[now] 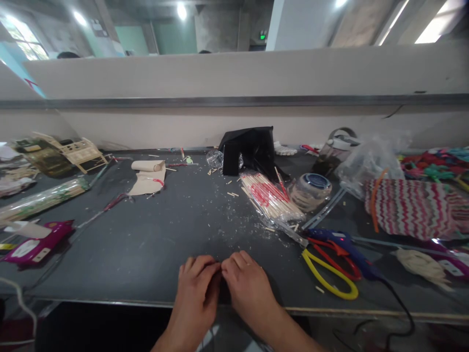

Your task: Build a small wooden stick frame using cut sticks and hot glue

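Observation:
My left hand (198, 281) and my right hand (247, 281) meet at the front edge of the dark grey table (139, 254). The fingers of both are curled and pressed together at the tips. Whatever is between them is hidden or too small to make out. To the right of my right hand lie scissors (331, 279) with one yellow and one red handle, blades pointing away to the left. A blue glue gun (357, 254) lies against them, its cord hanging over the edge. Beyond is a plastic-wrapped bundle of thin wooden sticks (269, 195).
Short stick offcuts (232, 194) are scattered mid-table. A black bag (256, 149), a clear tub (309, 193) and a striped knitted piece (410, 208) stand or lie further back. Left are brown paper (148, 181), a purple device (40, 244) and a small wooden model (82, 154).

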The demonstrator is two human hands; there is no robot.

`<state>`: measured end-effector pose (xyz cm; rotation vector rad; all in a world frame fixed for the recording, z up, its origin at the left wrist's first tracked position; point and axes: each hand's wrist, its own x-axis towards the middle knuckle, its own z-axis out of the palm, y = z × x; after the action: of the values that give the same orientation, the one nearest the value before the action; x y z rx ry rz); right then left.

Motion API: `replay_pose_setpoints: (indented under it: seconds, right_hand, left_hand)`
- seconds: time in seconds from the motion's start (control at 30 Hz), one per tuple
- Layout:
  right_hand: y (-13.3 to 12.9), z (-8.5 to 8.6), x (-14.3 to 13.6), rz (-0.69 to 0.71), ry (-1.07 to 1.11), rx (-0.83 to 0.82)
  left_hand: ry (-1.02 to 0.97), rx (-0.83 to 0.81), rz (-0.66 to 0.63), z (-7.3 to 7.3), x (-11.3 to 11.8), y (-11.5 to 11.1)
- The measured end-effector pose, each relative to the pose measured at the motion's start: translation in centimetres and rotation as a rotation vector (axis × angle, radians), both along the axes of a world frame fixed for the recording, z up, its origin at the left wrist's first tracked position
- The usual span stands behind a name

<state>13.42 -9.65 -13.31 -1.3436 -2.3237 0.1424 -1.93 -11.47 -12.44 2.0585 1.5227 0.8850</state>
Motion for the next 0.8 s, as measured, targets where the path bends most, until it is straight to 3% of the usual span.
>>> replay_pose_setpoints:
  seconds: [0.1, 0.17, 0.27, 0.37, 0.43, 0.53, 0.67, 0.8]
  right_hand:
    - [-1.4, 1.2, 0.6, 0.085, 0.208, -0.083]
    - [-2.3, 2.2, 1.0, 0.162, 0.366, -0.103]
    - [-3.1, 3.2, 1.3, 0.227, 0.447, 0.015]
    - [-3.0, 3.3, 1.3, 0.217, 0.418, 0.176]
    - [-2.8, 3.1, 1.3, 0.21, 0.396, 0.249]
    - [-2.7, 3.0, 1.5, 0.217, 0.428, 0.3]
    - [-3.1, 3.3, 2.1, 0.23, 0.504, 0.268]
    - [-3.6, 3.0, 3.5, 0.273, 0.411, 0.217]
  left_hand:
    - [-0.284, -0.122, 0.028, 0.7, -0.3, -1.0]
    - [-0.522, -0.296, -0.005, 1.6, -0.3, -1.7]
    - [-0.882, -0.621, -0.092, 3.0, 0.0, -2.3]
    - [-1.068, -0.912, -0.163, 3.8, 0.4, -2.4]
    - [-1.11, -1.057, -0.181, 3.7, 0.6, -2.3]
    - [-1.13, -1.133, -0.167, 3.0, 0.4, -2.2]
    - [-1.032, -1.064, -0.177, 2.2, 0.1, -2.2]
    - [-0.902, -0.991, -0.157, 2.4, -0.2, -1.9]
